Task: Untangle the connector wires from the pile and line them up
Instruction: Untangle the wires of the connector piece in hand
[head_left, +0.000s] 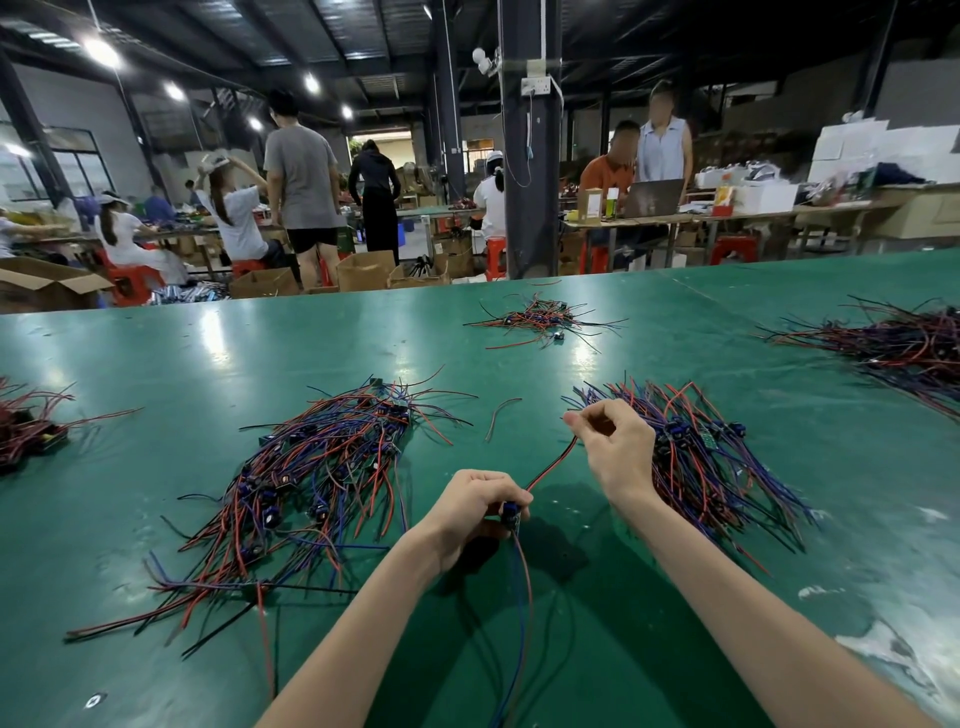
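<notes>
Two hands on one connector wire (551, 466) in the head view, and it's clear of every heap, held just above the green worktop (156, 353) right in front of the person. The left hand (480, 506) has its fingers (496, 491) curled round the small blue connector body (510, 512), with blue and red tails hanging down towards the camera. The right hand (615, 449) is up and to the right, its fingers (584, 415) pinching the red-and-black lead near its far end, so the lead runs taut on a slant between the two hands. That reads as a straightening pull: anchor the body, draw the lead out, and it should lie flat.

To the left sits the big tangled pile (311, 483), wires crossing every way, most likely the source. On the right, just behind the right wrist, is a tidier bundle (711, 457), its wires running roughly one way with blue connectors in a band across it. I'd judge that's the lined-up row, and this wire looks bound for it. One stray wire (501, 415) lies on the worktop between the two. A small far heap (540, 319) sits well apart at the back.
</notes>
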